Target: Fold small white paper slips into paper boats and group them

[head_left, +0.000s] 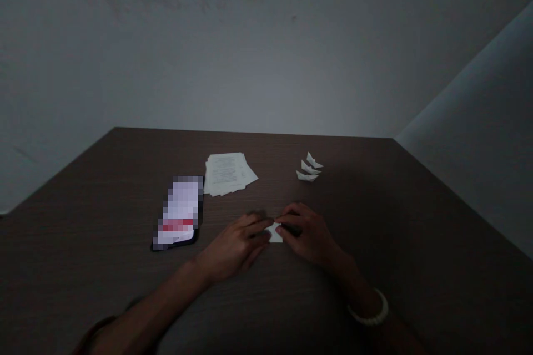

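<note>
A small folded piece of white paper (275, 236) lies on the dark table between my hands. My left hand (237, 244) has its fingertips on the paper's left side. From the right, my right hand (310, 233) grips the upper right edge with thumb and fingers. Parts of the paper are covered by the fingers, so its full folded shape is hidden. Beyond my right hand stand three small white paper boats (308, 169), close together in a row.
A fanned stack of printed paper sheets (227, 173) lies at the back left. Nearer on the left rests a phone (179, 212) with a lit, blurred screen. The brown wooden table (353, 150) meets a grey wall (266, 66) behind.
</note>
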A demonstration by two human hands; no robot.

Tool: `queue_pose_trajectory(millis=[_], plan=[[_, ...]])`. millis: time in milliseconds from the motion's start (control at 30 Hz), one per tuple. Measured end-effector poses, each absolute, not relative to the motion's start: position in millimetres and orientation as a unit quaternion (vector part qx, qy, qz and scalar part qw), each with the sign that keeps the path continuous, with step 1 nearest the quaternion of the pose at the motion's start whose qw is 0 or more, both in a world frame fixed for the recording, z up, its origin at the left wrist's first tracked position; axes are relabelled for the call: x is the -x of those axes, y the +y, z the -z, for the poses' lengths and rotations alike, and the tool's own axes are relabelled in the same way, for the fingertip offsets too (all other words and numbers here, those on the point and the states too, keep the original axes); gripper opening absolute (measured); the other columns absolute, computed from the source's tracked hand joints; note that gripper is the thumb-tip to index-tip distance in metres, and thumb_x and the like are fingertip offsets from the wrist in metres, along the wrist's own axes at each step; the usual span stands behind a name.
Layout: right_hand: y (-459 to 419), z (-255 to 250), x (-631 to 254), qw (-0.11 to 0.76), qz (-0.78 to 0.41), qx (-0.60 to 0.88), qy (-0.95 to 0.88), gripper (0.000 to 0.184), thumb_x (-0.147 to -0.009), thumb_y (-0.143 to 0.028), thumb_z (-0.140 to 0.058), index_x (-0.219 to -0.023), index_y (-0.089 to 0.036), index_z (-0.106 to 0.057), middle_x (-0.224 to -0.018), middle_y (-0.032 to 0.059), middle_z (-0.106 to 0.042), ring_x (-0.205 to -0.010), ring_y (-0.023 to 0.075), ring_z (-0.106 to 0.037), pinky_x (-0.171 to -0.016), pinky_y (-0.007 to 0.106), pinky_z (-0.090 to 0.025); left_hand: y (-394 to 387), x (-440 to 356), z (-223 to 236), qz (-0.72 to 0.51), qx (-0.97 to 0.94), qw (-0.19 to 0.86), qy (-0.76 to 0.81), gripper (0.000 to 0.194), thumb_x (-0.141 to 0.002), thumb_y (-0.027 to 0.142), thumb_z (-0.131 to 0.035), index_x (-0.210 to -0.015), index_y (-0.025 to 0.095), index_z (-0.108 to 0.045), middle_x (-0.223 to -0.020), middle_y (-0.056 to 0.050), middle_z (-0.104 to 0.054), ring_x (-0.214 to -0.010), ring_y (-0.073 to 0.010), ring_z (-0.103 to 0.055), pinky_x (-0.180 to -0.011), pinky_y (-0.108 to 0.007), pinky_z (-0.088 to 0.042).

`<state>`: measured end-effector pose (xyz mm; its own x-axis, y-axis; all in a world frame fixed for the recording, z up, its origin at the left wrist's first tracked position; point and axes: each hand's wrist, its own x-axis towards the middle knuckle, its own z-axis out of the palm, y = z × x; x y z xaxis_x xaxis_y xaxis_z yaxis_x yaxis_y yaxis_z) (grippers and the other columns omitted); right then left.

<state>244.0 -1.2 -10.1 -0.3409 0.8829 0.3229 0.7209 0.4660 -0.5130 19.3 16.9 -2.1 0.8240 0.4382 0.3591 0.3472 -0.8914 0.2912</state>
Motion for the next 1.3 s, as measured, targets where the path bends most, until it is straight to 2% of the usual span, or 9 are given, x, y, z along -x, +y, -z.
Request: queue_pose_trajectory(millis=[500, 667, 1033, 1300], plan=[[-1.0, 11.1, -244.8, 0.280, -0.139, 0.497, -0.810, 0.022, -0.081, -0.017, -0.070, -0.100, -0.026, -0.071, -0.098, 0.0032, -0.064, -0.091, 0.0181, -0.059, -0.079, 0.031, -0.049, 14.5, -21.7, -1.9, -0.186, -0.956, 0.085, 0.211, 0.021, -0.095, 0.015, -0.048, -0.107, 0.014, -0.066, -0.124, -0.010, -0.063, -0.114, -0.0260, -0.054, -0.092, -0.043, -0.050], [-1.2, 11.4, -245.5, 0.282, -0.140, 0.496, -0.809, 0.021, -0.082, -0.018, -0.069, -0.100, -0.026, -0.071, -0.098, 0.0034, -0.065, -0.091, 0.0181, -0.060, -0.078, 0.031, -0.049, 14.1, -21.2, -0.6, -0.179, -0.957, 0.075, 0.214, 0.021, -0.094, 0.015, -0.050, -0.109, 0.014, -0.065, -0.129, -0.010, -0.060, -0.119, -0.0290, -0.052, -0.093, -0.045, -0.050], [-1.3, 8.9, -244.7, 0.276, -0.141, 0.498, -0.810, 0.021, -0.082, -0.017, -0.068, -0.101, -0.026, -0.071, -0.098, 0.0036, -0.065, -0.092, 0.0185, -0.059, -0.079, 0.032, -0.049, 13.7, -22.1, 1.3, -0.193, -0.954, 0.068, 0.221, 0.023, -0.095, 0.017, -0.048, -0.110, 0.014, -0.065, -0.125, -0.012, -0.062, -0.120, -0.0275, -0.052, -0.095, -0.045, -0.050], [-1.0, 10.3, -244.8, 0.278, -0.148, 0.497, -0.809, 0.022, -0.082, -0.016, -0.068, -0.101, -0.026, -0.071, -0.099, 0.0030, -0.065, -0.092, 0.0182, -0.059, -0.080, 0.031, -0.049, 13.2, -21.6, 1.5, -0.162, -0.964, 0.018, 0.210, 0.025, -0.095, 0.017, -0.047, -0.113, 0.012, -0.064, -0.126, -0.014, -0.062, -0.118, -0.0299, -0.055, -0.093, -0.047, -0.050]])
